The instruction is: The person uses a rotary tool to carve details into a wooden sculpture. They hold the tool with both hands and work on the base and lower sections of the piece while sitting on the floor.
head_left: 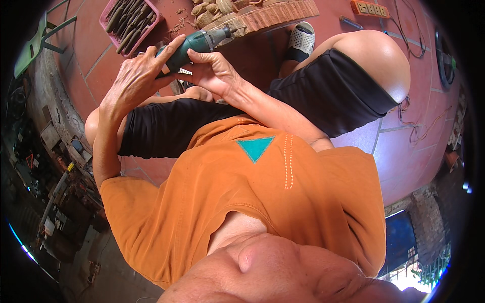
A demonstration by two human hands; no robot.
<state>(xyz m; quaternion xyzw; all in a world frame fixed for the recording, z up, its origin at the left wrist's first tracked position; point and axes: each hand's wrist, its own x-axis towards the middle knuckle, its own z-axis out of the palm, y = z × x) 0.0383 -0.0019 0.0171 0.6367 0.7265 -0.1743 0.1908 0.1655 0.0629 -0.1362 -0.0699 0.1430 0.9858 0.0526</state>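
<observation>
My left hand (144, 73) is closed round the rear of a green die grinder (198, 44), with the index finger stretched along its body. From the other side my right hand (216, 74) grips the grinder too; its thumb lies against the body and its other fingers are partly hidden. The grinder's narrow metal nose points right, close to the edge of a carved wooden piece (273, 16). Whether its tip touches the wood I cannot tell. Rounded carved shapes rise on the far side of that piece.
Far left, a pink basket (159, 21) holds several carving chisels (132, 20). Wood shavings lie beside it on the red tiled floor (93, 53). An orange power strip (370, 9) with cords sits far right. A green chair (31, 50) stands left; my sandalled foot (302, 39) is near the wood.
</observation>
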